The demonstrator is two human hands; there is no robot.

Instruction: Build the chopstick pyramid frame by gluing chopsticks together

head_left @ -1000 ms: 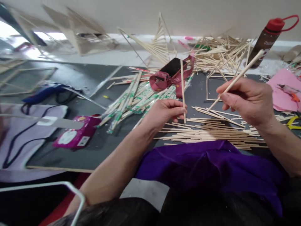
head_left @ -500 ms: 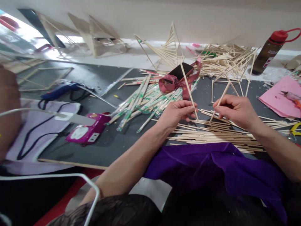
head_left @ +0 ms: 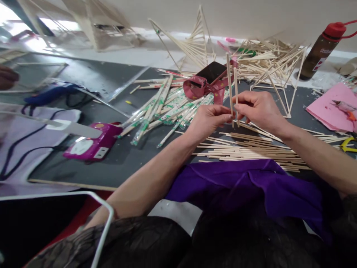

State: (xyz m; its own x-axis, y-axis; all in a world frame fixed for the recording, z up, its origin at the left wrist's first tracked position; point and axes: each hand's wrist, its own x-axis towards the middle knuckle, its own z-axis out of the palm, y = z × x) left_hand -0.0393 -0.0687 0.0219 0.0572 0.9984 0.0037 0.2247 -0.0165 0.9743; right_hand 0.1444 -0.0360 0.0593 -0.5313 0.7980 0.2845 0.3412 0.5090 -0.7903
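Note:
My left hand [head_left: 209, 121] pinches a thin wooden stick [head_left: 229, 80] that stands upright. My right hand [head_left: 258, 109] pinches a second wooden stick [head_left: 235, 83], also upright and close beside the first. The two hands nearly touch above a row of loose sticks [head_left: 251, 152] lying flat on the dark mat [head_left: 134, 156]. A purple cloth [head_left: 245, 186] lies over my lap just below the sticks.
Wrapped chopsticks [head_left: 164, 111] lie left of my hands, with a phone on a red strap [head_left: 208, 80] behind. A stick pile [head_left: 267, 59], a stick frame [head_left: 192, 46] and a red-capped bottle [head_left: 320, 50] stand at the back. A magenta device [head_left: 92, 145] and pink paper [head_left: 331, 108] sit at the sides.
My right hand moved left toward my left hand and turned its stick from slanted to upright. The two sticks now stand side by side.

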